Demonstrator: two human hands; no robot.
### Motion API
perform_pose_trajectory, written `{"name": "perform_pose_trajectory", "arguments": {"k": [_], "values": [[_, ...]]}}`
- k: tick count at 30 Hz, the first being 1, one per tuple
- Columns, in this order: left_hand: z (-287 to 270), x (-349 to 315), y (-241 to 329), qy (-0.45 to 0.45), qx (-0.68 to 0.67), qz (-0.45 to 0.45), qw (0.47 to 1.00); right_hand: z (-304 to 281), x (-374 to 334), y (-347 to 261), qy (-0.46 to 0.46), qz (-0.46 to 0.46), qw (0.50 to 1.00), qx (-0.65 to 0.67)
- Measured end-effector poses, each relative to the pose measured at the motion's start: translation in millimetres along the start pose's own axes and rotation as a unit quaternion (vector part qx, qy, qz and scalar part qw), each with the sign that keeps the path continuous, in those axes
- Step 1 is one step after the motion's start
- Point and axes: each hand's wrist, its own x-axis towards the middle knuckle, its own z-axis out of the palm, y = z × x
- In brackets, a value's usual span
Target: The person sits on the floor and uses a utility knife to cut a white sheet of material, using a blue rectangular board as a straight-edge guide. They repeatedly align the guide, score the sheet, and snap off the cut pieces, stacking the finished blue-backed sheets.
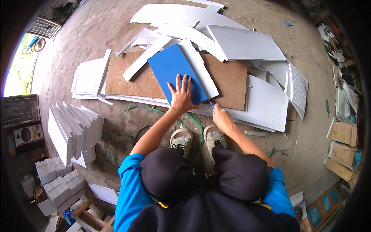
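Note:
A rectangular blue board (170, 65) lies aslant over a strip of white foam board (199, 67), whose far end is ragged. My left hand (181, 96) presses flat on the blue board's near part, fingers spread. At its near right corner, my right hand (223, 116) is closed round a blue-handled utility knife (211, 104). The blade end points at the corner where the blue board and the white strip meet; whether it touches them I cannot tell. Beneath these is a brown wooden board (228, 83), resting on large white sheets (266, 102).
White offcuts (193, 17) pile up beyond the boards. A leaning stack of cut white panels (73, 131) stands at left, with bundled white pieces (63, 181) behind it. Green strapping (199, 125) trails by my shoes (181, 141). Cardboard boxes (344, 133) line the right side.

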Motion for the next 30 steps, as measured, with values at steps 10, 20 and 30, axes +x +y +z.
{"name": "perform_pose_trajectory", "arguments": {"k": [10, 20, 30], "values": [[3, 0, -6, 0.03, -0.064, -0.013, 0.997, -37, 30, 3, 0.049, 0.027, 0.998, 0.037], [-6, 4, -4, -0.017, -0.073, -0.028, 0.997, -42, 243, -53, 0.09, -0.092, 0.991, -0.049], [-9, 3, -10, -0.036, -0.082, -0.036, 0.995, -32, 276, -76, 0.025, -0.073, 0.994, -0.081]]}}
